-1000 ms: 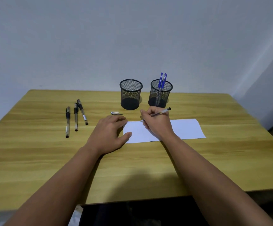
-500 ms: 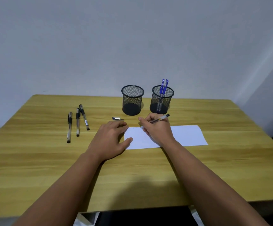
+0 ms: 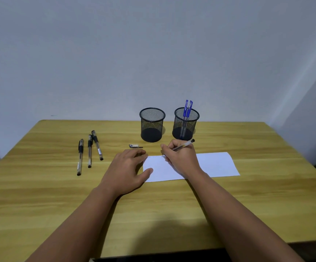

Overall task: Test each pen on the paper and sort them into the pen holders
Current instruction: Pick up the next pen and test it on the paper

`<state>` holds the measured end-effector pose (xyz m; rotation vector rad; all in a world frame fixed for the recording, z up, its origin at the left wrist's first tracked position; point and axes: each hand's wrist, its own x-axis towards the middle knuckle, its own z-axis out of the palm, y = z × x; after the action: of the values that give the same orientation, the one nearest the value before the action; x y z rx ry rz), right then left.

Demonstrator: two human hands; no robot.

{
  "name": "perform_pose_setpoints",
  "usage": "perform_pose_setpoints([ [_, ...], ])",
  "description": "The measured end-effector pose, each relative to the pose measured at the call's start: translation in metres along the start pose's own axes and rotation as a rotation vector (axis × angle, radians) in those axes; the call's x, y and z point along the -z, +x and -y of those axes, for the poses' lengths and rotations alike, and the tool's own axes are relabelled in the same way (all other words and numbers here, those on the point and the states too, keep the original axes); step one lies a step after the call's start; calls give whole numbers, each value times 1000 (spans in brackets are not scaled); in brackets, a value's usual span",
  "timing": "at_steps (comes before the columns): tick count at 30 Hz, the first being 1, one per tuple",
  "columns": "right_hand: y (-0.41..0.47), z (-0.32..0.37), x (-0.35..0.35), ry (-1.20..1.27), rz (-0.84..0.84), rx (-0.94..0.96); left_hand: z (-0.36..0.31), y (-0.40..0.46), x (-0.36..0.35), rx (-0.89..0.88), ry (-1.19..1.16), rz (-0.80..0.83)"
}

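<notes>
Right hand (image 3: 181, 157) clamped on a clear pen (image 3: 183, 145), tip down on the paper's (image 3: 215, 164) far left corner. Left hand (image 3: 127, 169) flat, fingers spread, pinning the paper's left edge to the table (image 3: 40, 205). Pen cap (image 3: 135, 146) lying just beyond the left hand. Three black pens (image 3: 89, 151) side by side, well to the left. Two mesh holders behind: left holder (image 3: 152, 124) without pens, right holder (image 3: 186, 123) with two blue pens (image 3: 187, 108).

Nothing here can be read. The pen (image 3: 98, 145) lying well to the left of the left hand's fingers (image 3: 137, 153) carries a small white label, but its print is too tiny to make out.
</notes>
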<state>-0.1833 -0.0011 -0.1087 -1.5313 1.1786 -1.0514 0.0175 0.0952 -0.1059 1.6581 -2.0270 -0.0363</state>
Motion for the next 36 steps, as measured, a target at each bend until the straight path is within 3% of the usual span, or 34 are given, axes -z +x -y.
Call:
perform_pose_setpoints([
  [36,-5,-1,1,-83,-109,21,0,-4,-2,1,-27,-13],
])
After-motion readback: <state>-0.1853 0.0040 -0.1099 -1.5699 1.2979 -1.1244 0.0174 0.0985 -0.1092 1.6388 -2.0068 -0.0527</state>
